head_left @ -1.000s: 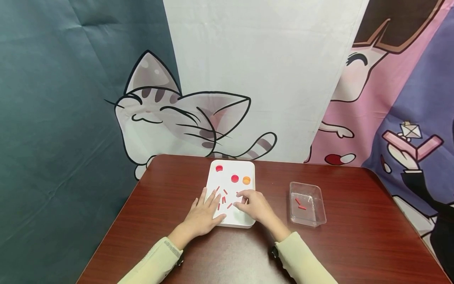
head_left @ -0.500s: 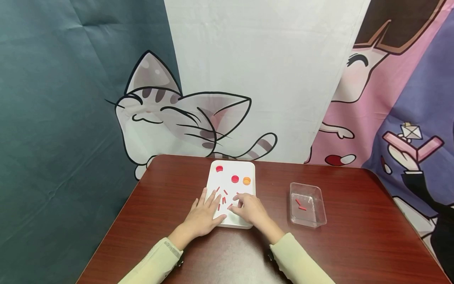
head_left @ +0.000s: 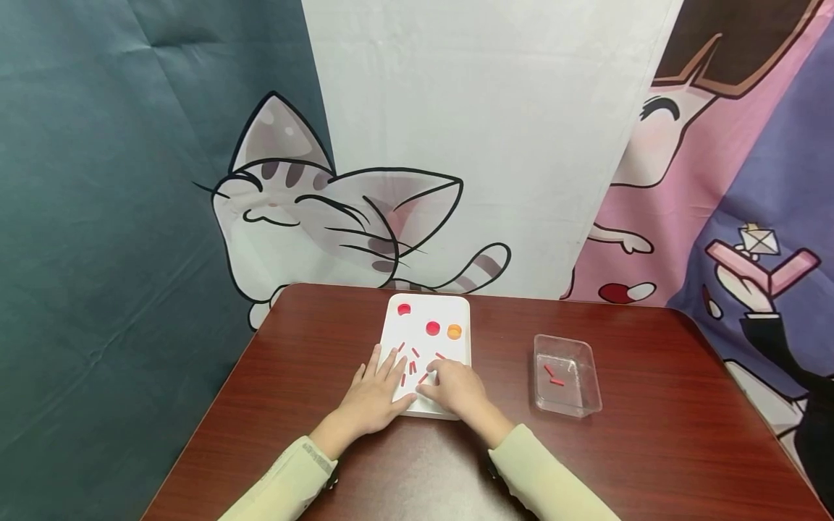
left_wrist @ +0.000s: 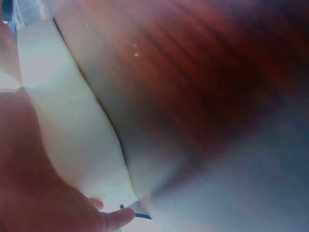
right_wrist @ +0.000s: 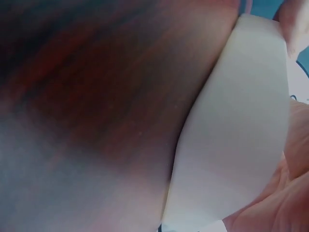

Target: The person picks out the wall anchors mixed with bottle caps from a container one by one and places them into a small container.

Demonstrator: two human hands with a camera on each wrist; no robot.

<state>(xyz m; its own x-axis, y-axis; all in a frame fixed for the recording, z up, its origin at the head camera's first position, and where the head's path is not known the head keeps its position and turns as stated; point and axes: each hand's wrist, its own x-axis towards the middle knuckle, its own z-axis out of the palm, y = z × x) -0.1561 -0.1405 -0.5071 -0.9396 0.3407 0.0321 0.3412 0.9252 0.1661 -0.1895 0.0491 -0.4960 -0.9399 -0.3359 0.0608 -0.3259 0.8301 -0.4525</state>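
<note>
My left hand [head_left: 373, 398] rests with spread fingers on the left side of a white tray [head_left: 452, 307] in the head view. Several short red sticks [head_left: 415, 352] lie scattered on the tray, some beside those fingers. My right hand [head_left: 459, 391] is bent over the tray's right side. Its thumb and index fingertip stand apart, with one red stick [head_left: 423, 378] lying between them on the tray. Both wrist views show part of each hand, the left [left_wrist: 34, 179] and the right [right_wrist: 270, 212], beside the tray's white side; the fingertips' contact is hidden there.
Two red round cups [head_left: 433, 328] and an orange round cup [head_left: 455, 331] stand on the tray's far part. A clear plastic box [head_left: 567, 398] with two red sticks [head_left: 557, 382] stands to the right on the brown table [head_left: 651, 405]. A printed cloth [head_left: 508, 145] hangs behind.
My right hand has moved left and slightly nearer, bringing its thumb and index finger to either side of a red stick. My left hand has stayed in place on the tray.
</note>
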